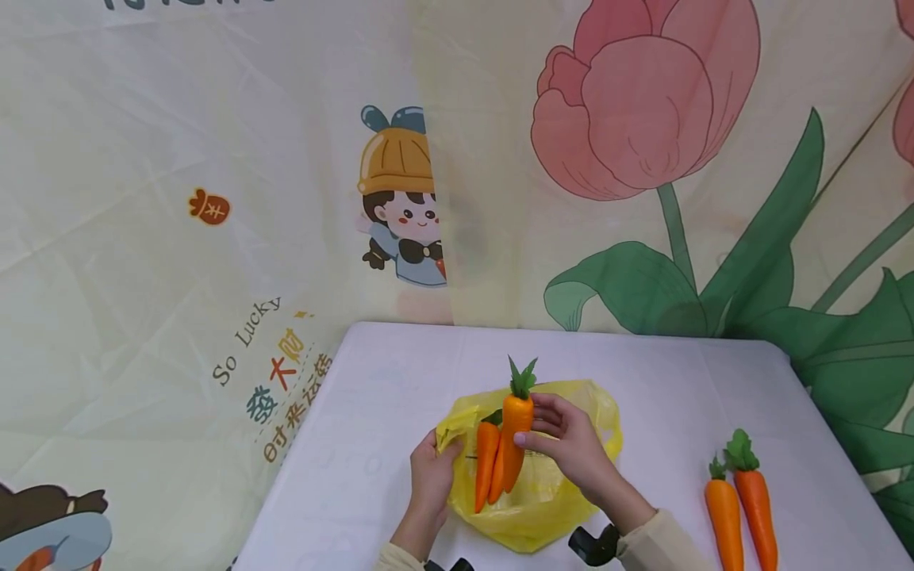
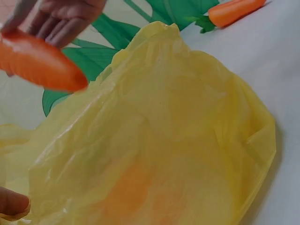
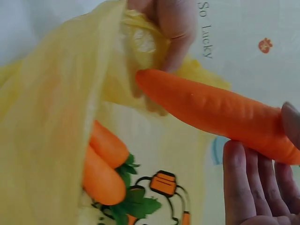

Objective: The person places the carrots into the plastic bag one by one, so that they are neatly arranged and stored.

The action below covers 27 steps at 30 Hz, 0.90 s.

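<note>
A yellow plastic bag [image 1: 553, 496] lies on the table with its mouth spread. My left hand [image 1: 432, 476] pinches the bag's edge on the left. Between the thumb and fingers of my right hand [image 1: 574, 444] is an orange carrot [image 1: 517, 420], green leaves up, held over the bag's mouth. In the right wrist view, the tip of that carrot [image 3: 211, 105] points towards my left hand. Two more carrots [image 3: 105, 180] with green tops lie inside the bag, partly covered by its near side; their orange shows through the plastic in the left wrist view.
Two carrots [image 1: 724, 515] lie side by side at the right of the white table [image 1: 385, 381]. A printed cloth with a pink tulip [image 1: 650, 103] and cartoon figures hangs behind. Black wrist mounts [image 1: 594, 546] show at the lower edge.
</note>
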{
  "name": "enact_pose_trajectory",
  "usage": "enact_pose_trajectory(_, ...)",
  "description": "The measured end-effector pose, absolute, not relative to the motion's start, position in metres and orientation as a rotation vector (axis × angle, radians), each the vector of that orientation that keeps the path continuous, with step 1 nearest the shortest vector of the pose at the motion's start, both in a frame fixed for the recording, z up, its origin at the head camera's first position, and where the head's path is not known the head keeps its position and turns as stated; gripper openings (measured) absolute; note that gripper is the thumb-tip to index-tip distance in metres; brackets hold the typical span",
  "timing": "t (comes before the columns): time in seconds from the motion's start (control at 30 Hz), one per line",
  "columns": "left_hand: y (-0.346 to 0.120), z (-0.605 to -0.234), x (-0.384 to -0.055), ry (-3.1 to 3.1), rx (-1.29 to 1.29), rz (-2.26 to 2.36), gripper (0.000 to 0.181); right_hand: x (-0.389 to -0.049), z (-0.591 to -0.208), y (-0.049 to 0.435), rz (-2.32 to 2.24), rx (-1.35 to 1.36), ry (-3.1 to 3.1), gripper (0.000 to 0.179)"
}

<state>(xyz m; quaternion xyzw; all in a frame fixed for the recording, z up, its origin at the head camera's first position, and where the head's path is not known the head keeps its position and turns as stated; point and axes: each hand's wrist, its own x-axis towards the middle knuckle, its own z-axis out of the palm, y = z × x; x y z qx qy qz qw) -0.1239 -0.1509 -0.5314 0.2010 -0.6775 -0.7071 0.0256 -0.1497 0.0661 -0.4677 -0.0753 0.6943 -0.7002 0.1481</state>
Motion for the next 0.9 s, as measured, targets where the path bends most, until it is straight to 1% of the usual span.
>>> enact_pose_trajectory(0.13, -0.151, -0.532, -0.125, -2.090, 0.615, -2.187, 0.040, -0.155, -0.486, 0.061, -2.022, -0.130, 2.025, 0.064)
enact_pose_trajectory(0.43, -0.151, -0.533, -0.124, -2.097, 0.597, -2.192, 0.040, -0.156, -0.523, 0.060, -1.884, -0.096, 2.091, 0.065)
enact_pose_trajectory(0.53, -0.151, -0.533, -0.124, -2.097, 0.585, -2.195, 0.041, -0.154, -0.530, 0.059, -1.845, -0.045, 2.115, 0.066)
enact_pose_trajectory(0.67, -0.151, -0.533, -0.124, -2.099, 0.586, -2.190, 0.041, -0.154, -0.537, 0.058, -1.824, 0.012, 2.138, 0.062)
enact_pose_trajectory(0.9, -0.151, -0.534, -0.124, -2.093, 0.583, -2.200, 0.041, -0.157, -0.547, 0.061, -1.720, 0.015, 2.205, 0.060)
